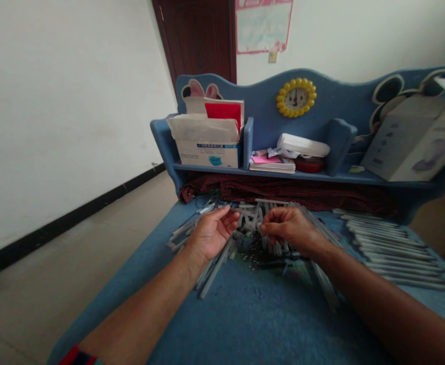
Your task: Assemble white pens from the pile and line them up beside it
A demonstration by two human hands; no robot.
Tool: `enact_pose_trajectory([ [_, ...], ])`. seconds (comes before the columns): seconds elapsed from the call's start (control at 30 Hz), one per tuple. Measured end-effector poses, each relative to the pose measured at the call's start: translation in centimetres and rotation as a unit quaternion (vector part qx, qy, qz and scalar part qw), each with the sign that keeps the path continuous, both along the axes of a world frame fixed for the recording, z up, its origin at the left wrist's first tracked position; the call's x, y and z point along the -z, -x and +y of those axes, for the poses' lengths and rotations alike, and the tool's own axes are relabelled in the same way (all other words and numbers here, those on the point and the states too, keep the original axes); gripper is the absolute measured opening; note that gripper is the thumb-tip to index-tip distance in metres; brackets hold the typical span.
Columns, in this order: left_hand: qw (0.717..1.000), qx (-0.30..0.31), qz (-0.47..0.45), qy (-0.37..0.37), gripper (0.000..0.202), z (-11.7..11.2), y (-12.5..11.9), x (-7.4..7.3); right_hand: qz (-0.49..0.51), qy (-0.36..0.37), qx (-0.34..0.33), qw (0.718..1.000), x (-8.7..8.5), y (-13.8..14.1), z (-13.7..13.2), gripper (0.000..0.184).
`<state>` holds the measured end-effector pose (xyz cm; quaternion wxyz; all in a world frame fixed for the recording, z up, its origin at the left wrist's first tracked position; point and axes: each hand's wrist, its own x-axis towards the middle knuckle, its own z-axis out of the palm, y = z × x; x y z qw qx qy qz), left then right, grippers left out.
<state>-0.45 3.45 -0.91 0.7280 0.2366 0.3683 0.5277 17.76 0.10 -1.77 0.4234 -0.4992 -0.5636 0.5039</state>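
My left hand (212, 234) is held palm up above a loose pile of thin grey strips (215, 271). Its fingers are slightly curled and apart, with nothing visible in them. Across from it, my right hand (291, 229) has thumb and forefinger pinched together; whatever is between them is too small to make out. Under and behind the right hand lie more grey strips (327, 289). Between the hands, small shiny bits (250, 258) are scattered on the blue table (245, 314). A neat row of long grey rods (397, 248) lies to the right.
A blue shelf (309, 176) along the back holds a white-and-blue carton (207, 149), a stack of papers (271, 165), a white roll-like item (304, 144) and a large white box (408, 137). A yellow clock (296, 98) is on its backboard. Dark red checked cloth (283, 192) lies below.
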Motion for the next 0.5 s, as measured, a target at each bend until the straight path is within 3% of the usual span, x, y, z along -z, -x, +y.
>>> enact_pose_trajectory([
  [0.23, 0.997, 0.048, 0.056, -0.022, 0.010, 0.0, 0.2, 0.3, 0.031, 0.008, 0.013, 0.999, 0.6, -0.1, 0.3, 0.030],
  [0.4, 0.976, 0.198, 0.094, -0.021, 0.013, -0.9, 0.1, 0.3, 0.080, -0.009, 0.062, 0.995, 0.4, -0.3, 0.5, 0.024],
  [0.5, 0.961, 0.256, 0.101, -0.007, 0.016, -1.6, -0.2, 0.4, 0.124, -0.018, 0.091, 0.988, 0.3, -0.5, 0.8, 0.027],
])
